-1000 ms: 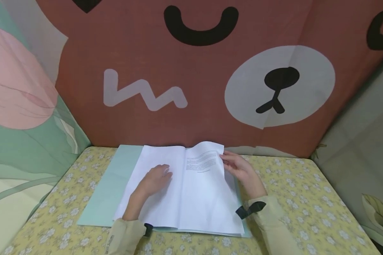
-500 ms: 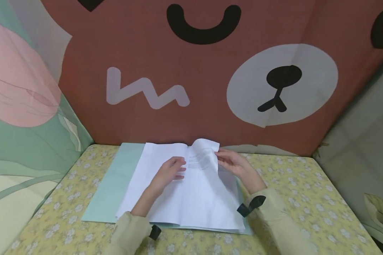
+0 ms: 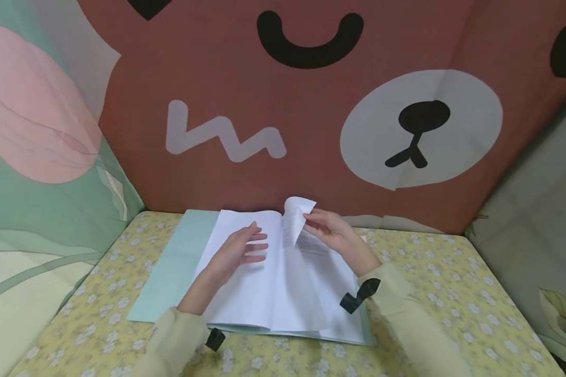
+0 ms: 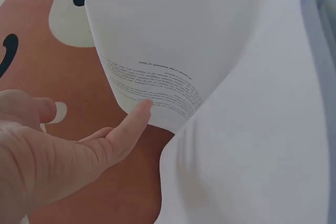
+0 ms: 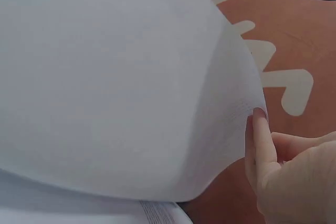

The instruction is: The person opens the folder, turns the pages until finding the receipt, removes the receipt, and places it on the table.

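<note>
Open white sheets of paper lie in a light green folder (image 3: 170, 272), with a fold down the middle. My right hand (image 3: 332, 233) pinches the outer edge of a page (image 5: 131, 93) near its top corner; that page is lifted and curls over to the left. Printed lines show on the lifted page in the left wrist view, and a second printed sheet (image 3: 344, 293) shows beneath it. My left hand (image 3: 236, 251) hovers over the left-hand page (image 3: 245, 298) with fingers straight and spread, holding nothing.
The folder lies on a table with a yellow flowered cloth (image 3: 429, 298). Behind the table's back edge stands a brown fabric wall (image 3: 217, 183) with a bear print. Fabric panels (image 3: 42, 209) close off the left and right sides.
My right hand has drawn the page up and leftward, baring the sheet below. My left hand has lifted, moved right, then slightly back left, its fingers straightening.
</note>
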Available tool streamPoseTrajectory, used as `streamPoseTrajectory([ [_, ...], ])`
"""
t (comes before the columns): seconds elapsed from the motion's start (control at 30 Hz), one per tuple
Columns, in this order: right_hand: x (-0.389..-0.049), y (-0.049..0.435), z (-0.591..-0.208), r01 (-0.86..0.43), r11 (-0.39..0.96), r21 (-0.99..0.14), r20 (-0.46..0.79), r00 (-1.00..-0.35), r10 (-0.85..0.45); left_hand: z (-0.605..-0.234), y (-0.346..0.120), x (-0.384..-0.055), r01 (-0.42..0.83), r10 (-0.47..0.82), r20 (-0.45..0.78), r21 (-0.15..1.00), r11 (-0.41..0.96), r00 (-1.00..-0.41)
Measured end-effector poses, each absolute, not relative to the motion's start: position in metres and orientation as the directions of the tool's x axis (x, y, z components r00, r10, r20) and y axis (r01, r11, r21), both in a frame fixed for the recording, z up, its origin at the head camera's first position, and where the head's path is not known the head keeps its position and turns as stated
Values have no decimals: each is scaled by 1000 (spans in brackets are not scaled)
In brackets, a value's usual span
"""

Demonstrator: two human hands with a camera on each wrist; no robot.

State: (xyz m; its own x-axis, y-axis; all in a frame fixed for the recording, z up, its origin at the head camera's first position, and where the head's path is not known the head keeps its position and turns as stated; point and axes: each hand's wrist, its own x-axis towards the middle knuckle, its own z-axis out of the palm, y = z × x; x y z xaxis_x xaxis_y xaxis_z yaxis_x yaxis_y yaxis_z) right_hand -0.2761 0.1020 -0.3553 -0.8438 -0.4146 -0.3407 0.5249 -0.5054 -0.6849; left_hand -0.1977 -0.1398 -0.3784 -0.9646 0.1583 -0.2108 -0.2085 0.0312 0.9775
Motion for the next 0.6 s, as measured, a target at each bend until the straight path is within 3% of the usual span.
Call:
streamPoseTrajectory([
  [0.23,-276,79,-354,531,-518,-670,-348,-842,-413,-376,-151,-193,-270,195,-251,959,-81,-948],
  [0.6,-278,57,-358,479,-461,-747,-317,-866,-386,-371,-155,-189,-295,195,-280,954,-53,-940],
])
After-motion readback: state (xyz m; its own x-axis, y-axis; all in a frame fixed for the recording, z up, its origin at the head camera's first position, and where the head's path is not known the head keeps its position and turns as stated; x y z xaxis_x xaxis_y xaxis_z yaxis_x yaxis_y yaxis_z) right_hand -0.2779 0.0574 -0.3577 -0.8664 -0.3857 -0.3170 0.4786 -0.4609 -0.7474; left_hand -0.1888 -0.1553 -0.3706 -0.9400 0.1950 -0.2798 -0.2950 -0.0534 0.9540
